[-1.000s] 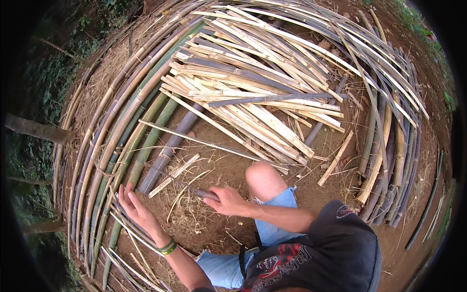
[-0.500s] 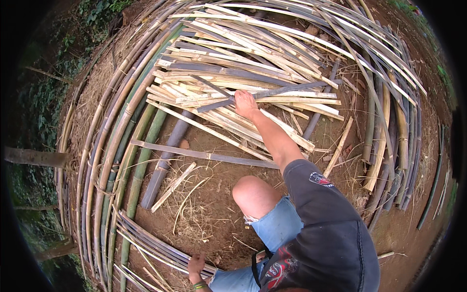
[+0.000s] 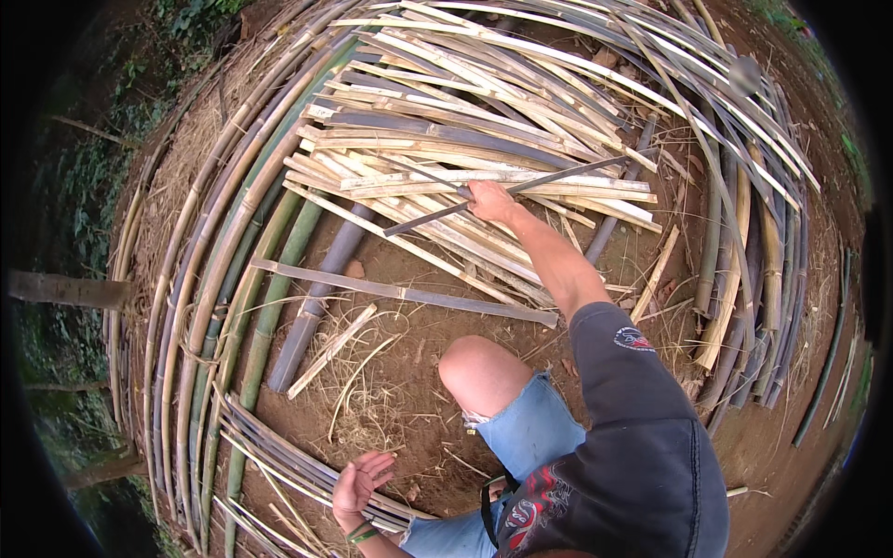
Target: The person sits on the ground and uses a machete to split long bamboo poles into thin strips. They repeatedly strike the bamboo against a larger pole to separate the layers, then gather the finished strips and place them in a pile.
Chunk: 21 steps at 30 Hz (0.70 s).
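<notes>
The right arm stretches straight forward from the shoulder, elbow nearly locked, and the right hand is closed in a fist, knuckles up. The left hand sits low by the left hip, palm showing, fingers spread and loosely curled, holding nothing.

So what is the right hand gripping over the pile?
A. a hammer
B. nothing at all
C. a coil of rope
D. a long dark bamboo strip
D: the right hand is closed around a long dark bamboo strip lifted above the pale bamboo pile.
</notes>
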Available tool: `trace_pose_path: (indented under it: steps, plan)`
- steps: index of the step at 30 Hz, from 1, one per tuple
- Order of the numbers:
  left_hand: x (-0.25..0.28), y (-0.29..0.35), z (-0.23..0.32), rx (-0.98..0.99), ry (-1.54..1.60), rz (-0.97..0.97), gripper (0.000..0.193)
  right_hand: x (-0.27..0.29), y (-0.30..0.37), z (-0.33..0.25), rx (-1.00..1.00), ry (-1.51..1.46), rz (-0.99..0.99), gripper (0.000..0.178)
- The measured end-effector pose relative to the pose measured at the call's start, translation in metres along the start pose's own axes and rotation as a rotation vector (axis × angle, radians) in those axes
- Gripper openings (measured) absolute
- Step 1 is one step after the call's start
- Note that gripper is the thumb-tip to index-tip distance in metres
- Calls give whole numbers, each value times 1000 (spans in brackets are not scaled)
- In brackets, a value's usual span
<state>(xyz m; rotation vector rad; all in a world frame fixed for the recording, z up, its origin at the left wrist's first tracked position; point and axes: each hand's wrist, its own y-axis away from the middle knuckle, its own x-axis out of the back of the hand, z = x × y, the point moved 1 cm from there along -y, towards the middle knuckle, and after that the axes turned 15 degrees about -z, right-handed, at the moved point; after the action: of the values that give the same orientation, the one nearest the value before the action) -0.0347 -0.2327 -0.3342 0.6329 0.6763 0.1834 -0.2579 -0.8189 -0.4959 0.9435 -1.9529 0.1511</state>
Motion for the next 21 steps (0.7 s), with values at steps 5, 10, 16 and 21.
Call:
trace_pose_path:
  steps: [5,10,16,21]
  plan:
    - [82,3,-24,-41,-1378,779,33,30,-16,-93,315,68,-55,32]
    - [-51,-31,101,-267,-1304,827,28,106,15,-175,459,-186,97,20]
    - [-190,38,170,-530,-1477,821,20,169,61,-286,591,-316,143,16]
    - [-267,109,177,-635,-1631,805,17,198,102,-366,803,-406,183,19]
